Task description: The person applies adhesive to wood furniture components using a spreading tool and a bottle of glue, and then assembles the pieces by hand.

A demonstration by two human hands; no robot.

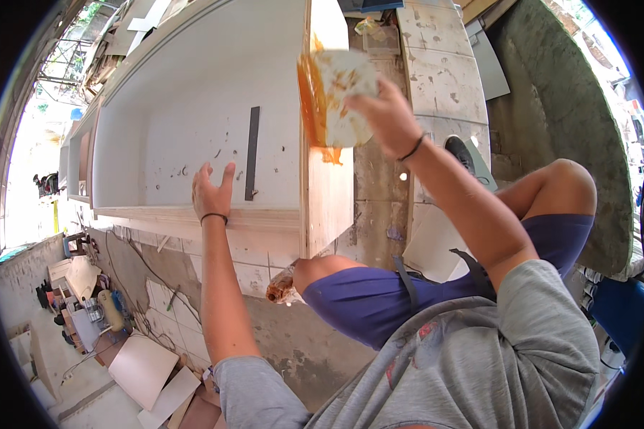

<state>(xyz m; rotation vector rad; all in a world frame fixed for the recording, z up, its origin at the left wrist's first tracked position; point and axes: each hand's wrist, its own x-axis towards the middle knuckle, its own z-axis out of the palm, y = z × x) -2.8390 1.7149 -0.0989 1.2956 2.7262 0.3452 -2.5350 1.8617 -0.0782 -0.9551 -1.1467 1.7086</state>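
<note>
My right hand [388,118] grips the right edge of a rounded, whitish flat piece [352,93], smeared with orange-brown glue-like stuff. Its exact kind is not clear, and it is somewhat blurred. The piece's left edge is at the pale wooden side panel [329,207] of a large white cabinet box [193,107] lying with its open side up. Wet orange-brown streaks [310,107] run along that panel beside the piece. Over the box's near rail, my left hand [213,191] is open, thumb and fingers apart, holding nothing. A dark narrow strip [252,154] lies inside the box just beyond it.
Small dark scraps are scattered inside the box. Right of it runs a stained tiled ledge [440,64], with a clear plastic tub [381,39] near its far end. A curved concrete wall [565,129] stands farther right. Board offcuts [143,368] and tools lie at lower left.
</note>
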